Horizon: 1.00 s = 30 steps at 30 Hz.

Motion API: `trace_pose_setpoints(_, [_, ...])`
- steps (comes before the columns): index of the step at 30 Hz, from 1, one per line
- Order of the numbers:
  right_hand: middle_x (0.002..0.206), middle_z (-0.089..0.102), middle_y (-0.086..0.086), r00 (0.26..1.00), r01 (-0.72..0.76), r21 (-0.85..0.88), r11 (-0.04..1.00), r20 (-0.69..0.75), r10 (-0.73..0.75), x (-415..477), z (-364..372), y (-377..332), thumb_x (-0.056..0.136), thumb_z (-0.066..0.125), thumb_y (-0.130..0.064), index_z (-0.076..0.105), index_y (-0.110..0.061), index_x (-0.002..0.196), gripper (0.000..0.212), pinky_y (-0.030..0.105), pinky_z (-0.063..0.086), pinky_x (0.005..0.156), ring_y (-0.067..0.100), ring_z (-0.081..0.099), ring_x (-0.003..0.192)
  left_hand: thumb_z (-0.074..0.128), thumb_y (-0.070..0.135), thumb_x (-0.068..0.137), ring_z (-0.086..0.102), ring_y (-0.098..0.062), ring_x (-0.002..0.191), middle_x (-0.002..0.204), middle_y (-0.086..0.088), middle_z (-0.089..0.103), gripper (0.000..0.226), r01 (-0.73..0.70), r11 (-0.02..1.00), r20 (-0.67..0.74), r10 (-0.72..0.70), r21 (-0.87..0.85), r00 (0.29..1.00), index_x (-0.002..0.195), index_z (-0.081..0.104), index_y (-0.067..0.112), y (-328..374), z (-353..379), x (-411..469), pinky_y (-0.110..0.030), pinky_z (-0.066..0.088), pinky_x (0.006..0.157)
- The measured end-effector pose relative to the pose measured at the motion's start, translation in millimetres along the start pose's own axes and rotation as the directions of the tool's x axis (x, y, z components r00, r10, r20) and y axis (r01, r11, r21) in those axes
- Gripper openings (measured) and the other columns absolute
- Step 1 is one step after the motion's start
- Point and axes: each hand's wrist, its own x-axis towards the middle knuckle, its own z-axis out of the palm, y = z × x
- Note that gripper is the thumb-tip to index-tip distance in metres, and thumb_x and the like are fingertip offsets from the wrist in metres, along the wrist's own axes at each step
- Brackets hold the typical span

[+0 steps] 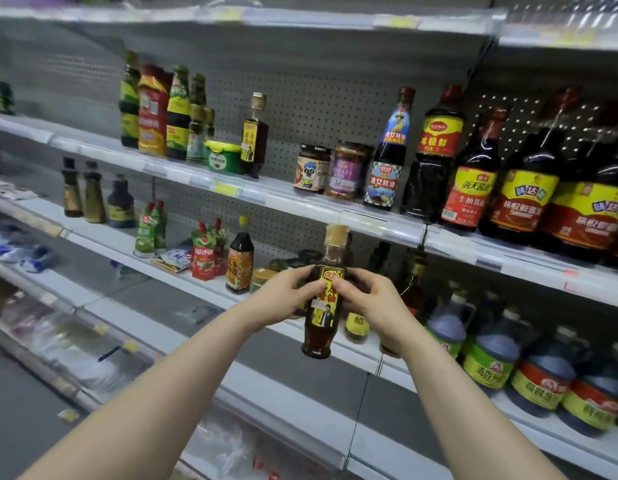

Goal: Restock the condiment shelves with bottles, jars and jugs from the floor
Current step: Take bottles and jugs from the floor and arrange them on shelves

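Bottle [321, 323] of dark red-brown sauce, tan cap, yellow label: we hold it upright before the shelves [182, 174], left grip [283, 299] and right grip [373, 299] both grasping its middle, hiding its shoulder; label print is blurred.

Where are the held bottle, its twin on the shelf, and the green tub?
Held bottle [324, 313]: head view, on its yellow label.
Twin bottle [249, 140]: head view, on its yellow label.
Green tub [221, 162]: head view, on its side wall.
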Motion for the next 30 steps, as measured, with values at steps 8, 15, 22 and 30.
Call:
trace_pose_setpoints(8, [0.117, 0.072, 0.004, 0.996, 0.022, -0.009, 1.000, -0.090, -0.022, 80.8, 75.5, -41.8, 0.096, 0.066, -0.022, 0.066, -0.012, 0.127, 0.033, 0.028, 0.059, 0.086, 0.013, 0.070, 0.105, 0.052, 0.023, 0.102, 0.067, -0.009, 0.107, 0.116, 0.004, 0.071, 0.031, -0.039, 0.994, 0.093, 0.049, -0.106, 0.994, 0.132, 0.058, 0.019, -19.7, -116.8, 42.3, -0.020, 0.055, 0.085])
trace_pose_setpoints(15, [0.110, 0.075, 0.003, 0.989, 0.026, 0.005, 1.000, -0.144, -0.025, 125.7, 119.4, -75.2, 0.096, 0.066, -0.020, 0.068, -0.012, 0.121, 0.026, 0.038, 0.057, 0.093, 0.016, 0.071, 0.103, 0.052, 0.027, 0.102, 0.066, -0.009, 0.110, 0.120, 0.002, 0.069, 0.033, -0.088, 0.995, 0.091, 0.092, -0.049, 0.992, 0.133, 0.059, 0.018, -23.3, -186.0, 65.3, -0.032, 0.053, 0.097])
trace_pose_setpoints(22, [0.111, 0.074, 0.008, 0.994, 0.023, 0.001, 1.000, -0.111, -0.023, 142.7, 136.3, -97.5, 0.097, 0.064, -0.017, 0.066, -0.011, 0.119, 0.023, 0.041, 0.058, 0.093, 0.022, 0.072, 0.101, 0.053, 0.021, 0.101, 0.069, -0.005, 0.097, 0.112, 0.000, 0.072, 0.027, -0.108, 0.986, -0.002, 0.109, -0.125, 0.994, 0.126, 0.063, 0.016, -21.3, -206.4, 61.9, -0.019, 0.053, 0.078])
trace_pose_setpoints(30, [0.113, 0.072, 0.005, 0.971, 0.015, -0.046, 0.999, -0.239, -0.026, 169.0, 137.2, -107.2, 0.096, 0.066, -0.024, 0.066, -0.014, 0.119, 0.025, 0.047, 0.055, 0.097, 0.022, 0.070, 0.106, 0.053, 0.012, 0.100, 0.068, -0.015, 0.109, 0.118, -0.003, 0.070, 0.032, -0.110, 0.989, 0.013, 0.111, -0.098, 0.994, 0.131, 0.061, 0.017, -21.4, -220.1, 76.4, -0.036, 0.054, 0.096])
